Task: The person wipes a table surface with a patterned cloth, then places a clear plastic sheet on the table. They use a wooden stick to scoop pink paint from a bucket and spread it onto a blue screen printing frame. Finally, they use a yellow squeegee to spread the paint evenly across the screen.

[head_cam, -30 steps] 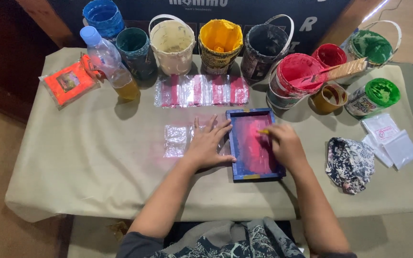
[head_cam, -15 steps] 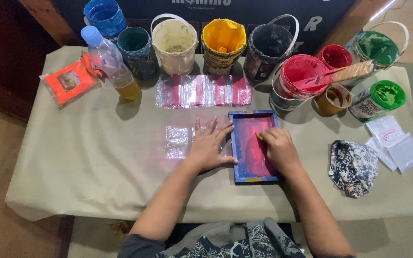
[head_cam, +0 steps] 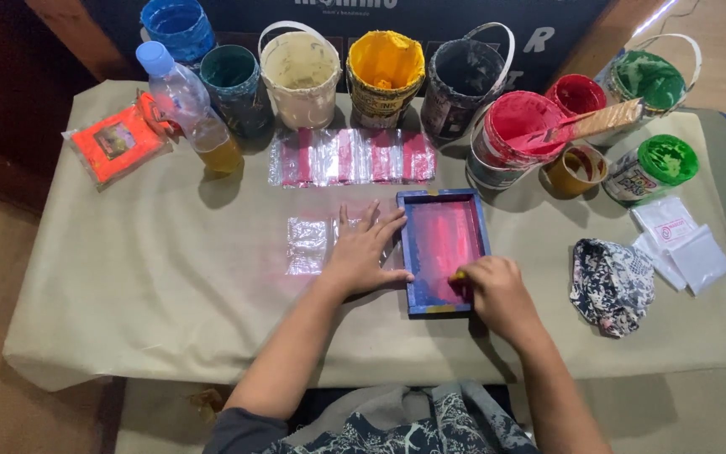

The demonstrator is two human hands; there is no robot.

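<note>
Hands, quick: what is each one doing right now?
Left hand: open, fingers spread flat, pressing beside the blue frame.
Right hand: closed around a small yellow tool on the pink screen; the tool is mostly hidden.

Left hand [head_cam: 365, 252] lies flat, fingers spread, on clear plastic bags [head_cam: 308, 245] beside a blue-framed printing screen [head_cam: 443, 250] smeared pink. Right hand [head_cam: 497, 292] presses a small yellow-tipped tool at the screen's lower edge. Paint buckets [head_cam: 384, 76] line the table's [head_cam: 153, 286] far side.
</note>
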